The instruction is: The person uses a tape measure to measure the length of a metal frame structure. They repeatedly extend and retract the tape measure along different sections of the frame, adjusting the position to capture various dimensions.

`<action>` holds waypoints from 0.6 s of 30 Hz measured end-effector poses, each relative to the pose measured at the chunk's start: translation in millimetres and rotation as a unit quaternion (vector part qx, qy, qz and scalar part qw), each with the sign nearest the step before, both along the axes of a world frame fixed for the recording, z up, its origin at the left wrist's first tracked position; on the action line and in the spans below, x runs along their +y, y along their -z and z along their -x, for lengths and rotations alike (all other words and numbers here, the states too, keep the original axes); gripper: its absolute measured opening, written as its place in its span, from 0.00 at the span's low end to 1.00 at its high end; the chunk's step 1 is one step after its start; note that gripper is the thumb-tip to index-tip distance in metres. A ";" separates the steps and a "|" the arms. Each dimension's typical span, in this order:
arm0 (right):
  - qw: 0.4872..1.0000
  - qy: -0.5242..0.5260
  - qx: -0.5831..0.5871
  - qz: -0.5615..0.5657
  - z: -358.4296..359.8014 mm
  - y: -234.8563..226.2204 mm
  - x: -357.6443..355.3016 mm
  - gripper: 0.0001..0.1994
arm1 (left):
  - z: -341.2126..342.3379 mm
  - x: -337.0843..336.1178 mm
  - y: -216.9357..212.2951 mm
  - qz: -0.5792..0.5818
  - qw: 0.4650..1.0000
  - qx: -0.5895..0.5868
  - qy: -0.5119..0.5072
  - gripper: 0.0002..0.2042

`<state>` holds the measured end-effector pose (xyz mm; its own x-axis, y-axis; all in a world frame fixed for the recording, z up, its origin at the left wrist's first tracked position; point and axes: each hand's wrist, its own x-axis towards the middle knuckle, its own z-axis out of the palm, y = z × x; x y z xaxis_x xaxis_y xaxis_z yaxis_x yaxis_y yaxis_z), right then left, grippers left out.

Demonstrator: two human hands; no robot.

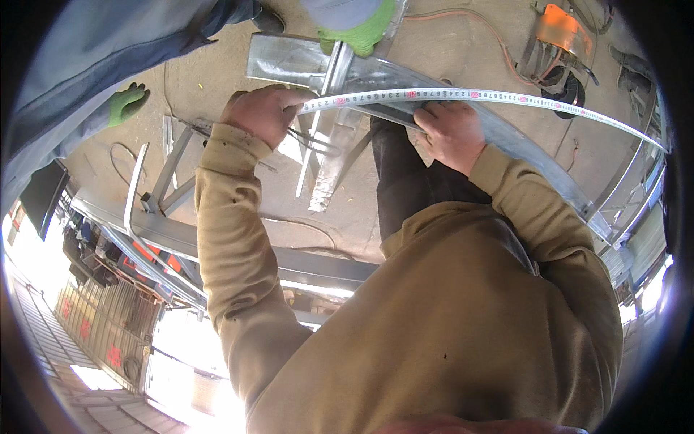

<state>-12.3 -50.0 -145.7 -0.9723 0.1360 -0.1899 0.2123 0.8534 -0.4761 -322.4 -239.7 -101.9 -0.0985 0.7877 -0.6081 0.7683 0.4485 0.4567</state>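
Note:
A white tape measure blade (405, 95) with dark and red markings runs in a long arc from my left hand to the far right. My left hand (266, 114) is closed, pinching the blade's left part between thumb and fingers. A thin wire-like piece shows beneath this hand. Just below the blade, my right hand (454, 132) is closed, its fingers curled at the edge of a long grey steel beam (517, 148). What they grip, if anything, is hidden. Narrow metal bars (331, 76) cross the beam between my hands, nearer the left.
A co-worker's green-gloved hand (361, 37) rests at the top of the crossing bars. Another green glove (129, 103) hangs at left beside blue trousers. An orange machine (562, 30) with cables stands at upper right. Steel frames (170, 163) lie at left.

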 end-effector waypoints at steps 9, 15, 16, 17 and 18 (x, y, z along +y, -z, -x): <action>1.000 0.008 0.009 -0.012 0.3 -0.7 -1.7 0.11 | -0.2 -5.4 5.3 -0.027 1.000 0.010 -0.008 0.13; 1.000 0.005 0.022 -0.021 -0.1 -0.4 -2.4 0.11 | 0.0 -6.6 9.4 -0.020 0.999 0.027 0.006 0.13; 1.000 0.006 0.023 -0.019 -0.1 -0.4 -2.2 0.11 | 0.0 -6.5 9.7 -0.024 0.999 0.026 0.004 0.13; 1.000 0.005 0.021 -0.019 -0.2 -0.4 -2.1 0.11 | -0.1 -6.5 9.7 -0.021 1.000 0.023 0.000 0.13; 1.000 0.004 0.018 -0.019 -0.2 -0.5 -2.0 0.11 | -0.3 -6.3 9.2 -0.024 0.999 0.028 0.006 0.13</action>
